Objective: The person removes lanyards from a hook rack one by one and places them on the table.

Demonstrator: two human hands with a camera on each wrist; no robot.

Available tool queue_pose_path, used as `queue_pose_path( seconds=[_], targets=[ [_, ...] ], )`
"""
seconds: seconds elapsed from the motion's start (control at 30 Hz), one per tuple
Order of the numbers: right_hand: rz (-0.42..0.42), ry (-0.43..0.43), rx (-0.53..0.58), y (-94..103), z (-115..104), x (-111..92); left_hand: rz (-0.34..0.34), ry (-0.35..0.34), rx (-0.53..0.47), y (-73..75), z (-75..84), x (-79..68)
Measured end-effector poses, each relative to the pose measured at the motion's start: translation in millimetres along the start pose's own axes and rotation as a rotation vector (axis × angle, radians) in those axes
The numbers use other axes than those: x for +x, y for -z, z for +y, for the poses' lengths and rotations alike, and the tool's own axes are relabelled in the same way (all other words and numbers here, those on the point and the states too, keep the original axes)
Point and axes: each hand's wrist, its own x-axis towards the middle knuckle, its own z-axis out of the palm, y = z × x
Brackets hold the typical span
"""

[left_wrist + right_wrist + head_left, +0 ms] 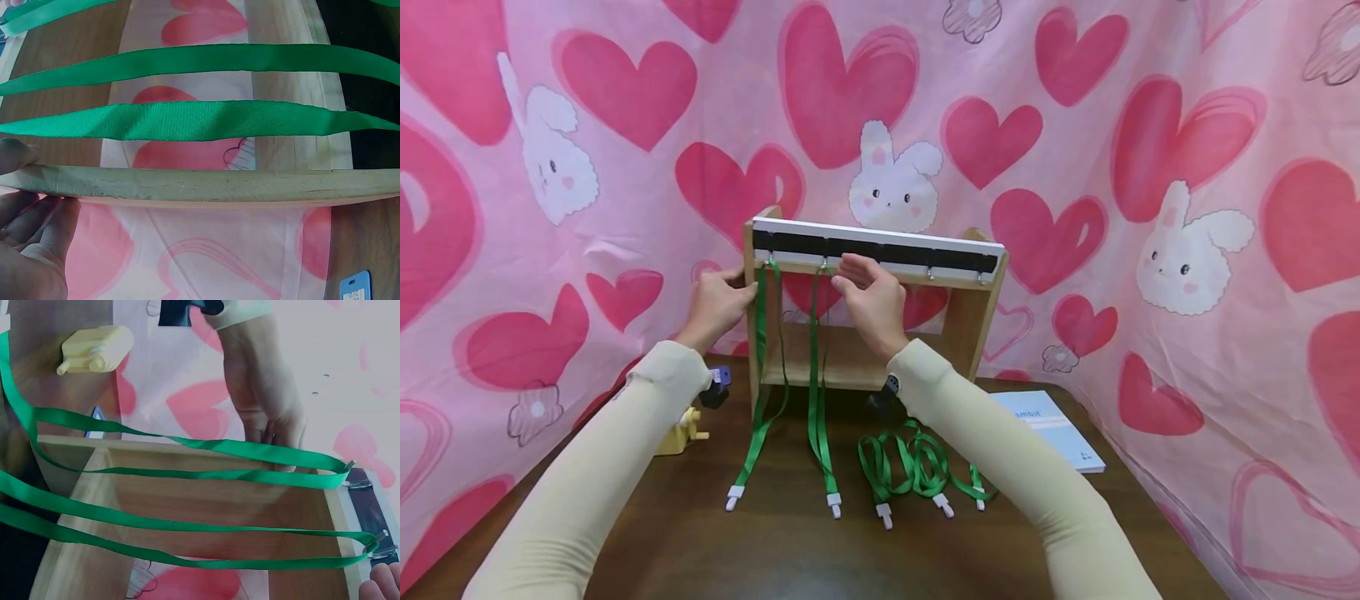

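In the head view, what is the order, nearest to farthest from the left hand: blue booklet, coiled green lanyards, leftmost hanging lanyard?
1. Leftmost hanging lanyard, beside the left hand.
2. Coiled green lanyards, right of centre.
3. Blue booklet, farther right.

I see long cream sleeves (1000,433), close-fitting, smooth for much of their length and finely creased lower down. Each ends in a wide cuff (673,371) of the same cream, thicker than the rest. The left hand (718,304) and right hand (877,306) are bare. A small black device (715,393) sits by the left cuff; a dark, rounded piece (892,385) shows by the right.
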Motion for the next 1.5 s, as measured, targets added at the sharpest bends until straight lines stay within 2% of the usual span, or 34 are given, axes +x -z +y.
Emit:
queue_pose_path(
  seconds=[0.13,0.27,0.6,0.73,0.9,1.0,1.13,1.33,1.5],
  targets=[
    [0.021,-0.016,-0.018,-6.8,0.9,5.2,-0.016,0.007,-0.011,0.5,2.7,0.6],
    [0.045,-0.072,-0.033,-13.6,3.8,8.6,-0.024,0.014,-0.02,-0.2,4.5,1.2],
    [0.087,-0.171,0.006,-36.1,3.4,11.9,-0.022,0.009,-0.043,1.3,2.8,-2.0],
    [0.12,-0.146,-0.052,-40.7,1.8,12.1,0.007,-0.01,-0.008,1.5,3.2,-0.9],
    [0.16,-0.086,-0.113,-43.3,4.6,13.4,-0.009,-0.009,-0.002,1.5,3.5,-1.5],
    [0.163,-0.073,-0.132,-41.1,6.1,15.3,-0.027,-0.003,-0.001,0.4,4.1,-2.0],
    [0.143,-0.076,-0.151,-38.7,5.4,18.4,-0.017,-0.004,0.0,-0.1,2.8,-2.4],
    [0.121,-0.099,-0.111,-34.6,3.7,20.3,-0.012,-0.005,-0.009,2.6,2.5,-0.3],
    [0.115,-0.162,0.001,-30.1,-0.7,14.6,-0.03,0.002,-0.016,2.8,1.7,-1.7]
  ],
)
